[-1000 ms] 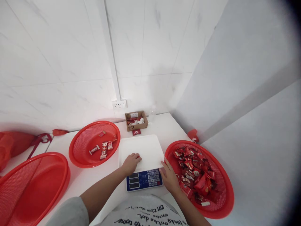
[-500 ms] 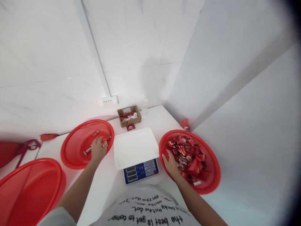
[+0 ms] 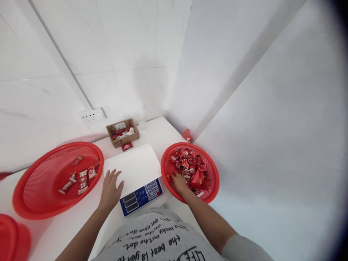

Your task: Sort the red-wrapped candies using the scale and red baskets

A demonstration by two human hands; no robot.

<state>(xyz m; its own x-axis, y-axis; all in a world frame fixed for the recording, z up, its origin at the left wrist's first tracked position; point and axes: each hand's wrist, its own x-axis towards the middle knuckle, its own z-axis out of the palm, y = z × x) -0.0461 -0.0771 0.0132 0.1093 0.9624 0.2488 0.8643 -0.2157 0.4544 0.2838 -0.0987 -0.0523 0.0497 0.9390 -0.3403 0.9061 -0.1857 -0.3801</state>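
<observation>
"While your right hand was inside the round red plastic mesh basket, what did it grip?"

"I couldn't tell, nor how far it was closed; my fingers were partly hidden among small, shiny red wrapped packets."

"And the other one?"

"My left hand was wide open, fingers spread, nothing visible in it, at the left edge of the white rectangular plate on a blue-panelled scale."

"The packets?"

"Heaped in that basket, just right of the scale; a few red-and-white wrapped bars lay in the wide red mesh basket leftward."
</observation>
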